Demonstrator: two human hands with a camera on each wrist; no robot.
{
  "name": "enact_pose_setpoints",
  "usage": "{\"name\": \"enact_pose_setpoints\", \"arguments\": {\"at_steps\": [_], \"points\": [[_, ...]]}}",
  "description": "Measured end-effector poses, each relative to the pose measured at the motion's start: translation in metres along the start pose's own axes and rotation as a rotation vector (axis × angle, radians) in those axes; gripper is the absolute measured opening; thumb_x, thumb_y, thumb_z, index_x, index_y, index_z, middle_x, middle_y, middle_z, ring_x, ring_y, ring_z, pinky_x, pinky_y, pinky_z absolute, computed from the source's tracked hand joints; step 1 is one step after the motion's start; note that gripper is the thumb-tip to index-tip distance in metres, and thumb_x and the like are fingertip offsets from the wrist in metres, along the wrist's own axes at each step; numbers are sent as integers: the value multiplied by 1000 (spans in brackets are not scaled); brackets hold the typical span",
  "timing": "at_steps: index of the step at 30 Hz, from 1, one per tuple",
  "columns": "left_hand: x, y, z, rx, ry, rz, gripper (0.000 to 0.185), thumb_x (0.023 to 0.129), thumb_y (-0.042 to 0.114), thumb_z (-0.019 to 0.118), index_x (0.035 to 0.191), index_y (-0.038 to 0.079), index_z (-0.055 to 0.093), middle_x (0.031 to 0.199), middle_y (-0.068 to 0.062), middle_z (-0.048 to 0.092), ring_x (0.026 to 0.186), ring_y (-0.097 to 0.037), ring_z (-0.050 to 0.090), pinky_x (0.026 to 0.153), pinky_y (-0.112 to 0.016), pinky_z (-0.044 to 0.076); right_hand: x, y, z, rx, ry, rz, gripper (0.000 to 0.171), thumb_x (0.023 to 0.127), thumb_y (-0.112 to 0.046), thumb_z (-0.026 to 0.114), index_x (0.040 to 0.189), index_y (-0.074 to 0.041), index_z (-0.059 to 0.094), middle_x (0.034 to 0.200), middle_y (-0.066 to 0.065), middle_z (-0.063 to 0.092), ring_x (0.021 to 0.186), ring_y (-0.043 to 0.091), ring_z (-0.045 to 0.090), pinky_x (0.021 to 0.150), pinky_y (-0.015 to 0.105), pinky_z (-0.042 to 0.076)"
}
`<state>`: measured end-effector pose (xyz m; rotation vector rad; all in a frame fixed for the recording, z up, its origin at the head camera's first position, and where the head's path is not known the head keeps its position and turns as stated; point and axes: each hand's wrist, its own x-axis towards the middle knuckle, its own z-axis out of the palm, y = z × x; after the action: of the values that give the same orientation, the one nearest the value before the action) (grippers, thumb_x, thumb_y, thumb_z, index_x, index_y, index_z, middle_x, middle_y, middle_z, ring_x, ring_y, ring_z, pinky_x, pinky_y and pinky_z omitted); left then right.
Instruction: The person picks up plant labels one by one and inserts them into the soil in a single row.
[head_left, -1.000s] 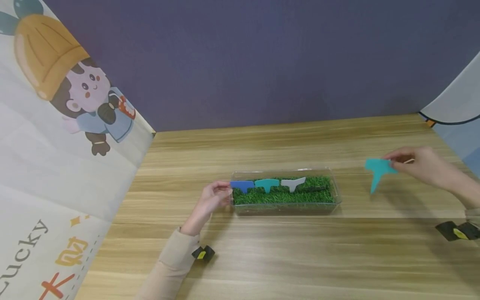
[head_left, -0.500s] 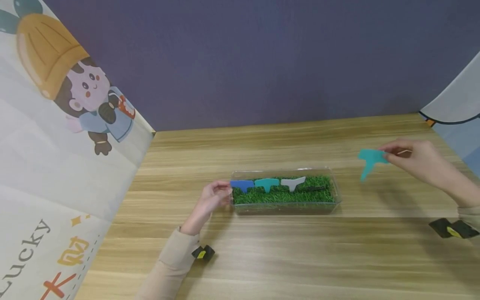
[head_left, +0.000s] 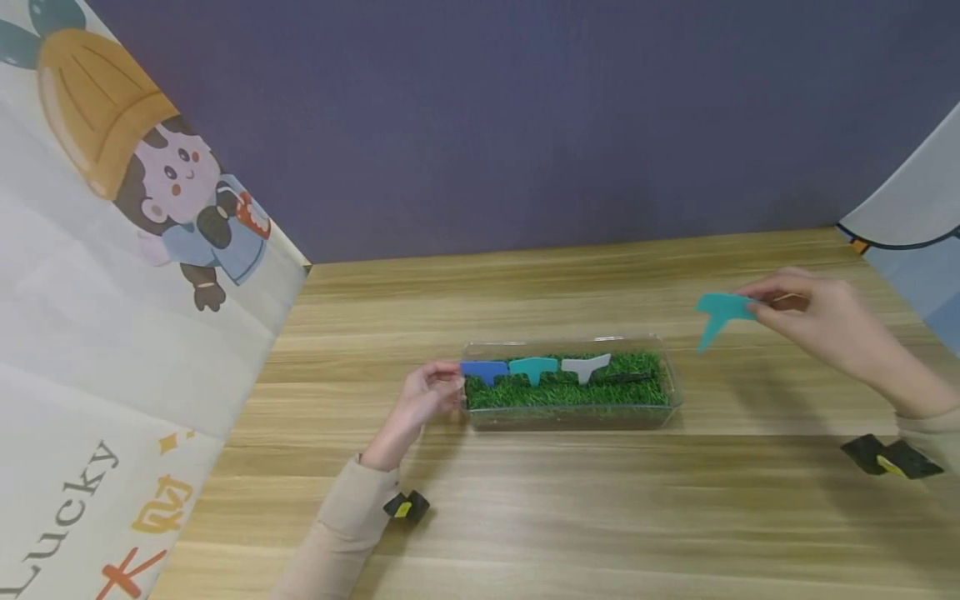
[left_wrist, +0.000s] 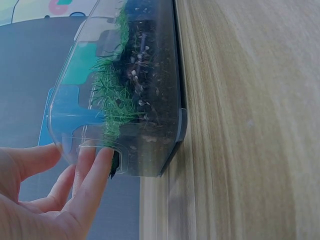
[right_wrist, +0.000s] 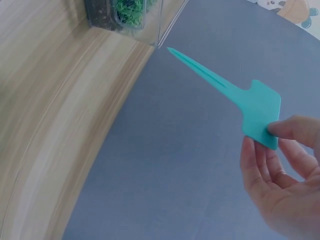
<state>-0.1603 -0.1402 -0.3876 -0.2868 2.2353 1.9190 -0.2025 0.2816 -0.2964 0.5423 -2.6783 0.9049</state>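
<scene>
In the head view a clear plastic planter box [head_left: 570, 422] stands mid-table, filled with green grass [head_left: 622, 392] over dark soil. A blue plant label [head_left: 483, 369], a teal plant label [head_left: 533, 368] and a white plant label [head_left: 585, 367] stand in a row in the grass. My left hand [head_left: 422, 404] rests its extended fingers against the box's left end; the left wrist view has the thumb at the corner. My right hand [head_left: 817, 329] pinches another teal plant label [right_wrist: 260, 110] by its broad head, in the air right of the box, its pointed stem angled down-left.
The wood-grain table [head_left: 540, 517] runs back to a dark blue panel [head_left: 525, 133]. A white sheet with a cartoon print [head_left: 180, 175] borders the left side, and another printed panel [head_left: 915, 200] the right. Black-and-yellow wrist straps [head_left: 407, 506] show at both sleeves.
My right hand has moved left and a little upward, bringing the pinched teal label closer to the box. My left hand, the box and the three standing labels have stayed put.
</scene>
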Motion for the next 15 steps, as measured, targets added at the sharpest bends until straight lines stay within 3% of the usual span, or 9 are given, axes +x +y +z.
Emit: {"name": "enact_pose_setpoints", "arguments": {"at_steps": [7,15], "points": [[-2,2,0,5,3,2,30,84,2,55,113,-4,50,98,-12,54,73,-14,58,71,-32,54,1,-8,4,53,-13,-37,16,82,-5,60,97,-3,65,86,-21,50,76,-16,44,63,-3,37],[-4,2,1,12,4,14,30,84,2,55,113,-5,50,98,-13,55,73,-15,58,70,-32,54,5,-13,13,106,-31,-65,16,79,1,62,94,-3,65,88,-15,55,75,-12,48,63,1,40]]}}
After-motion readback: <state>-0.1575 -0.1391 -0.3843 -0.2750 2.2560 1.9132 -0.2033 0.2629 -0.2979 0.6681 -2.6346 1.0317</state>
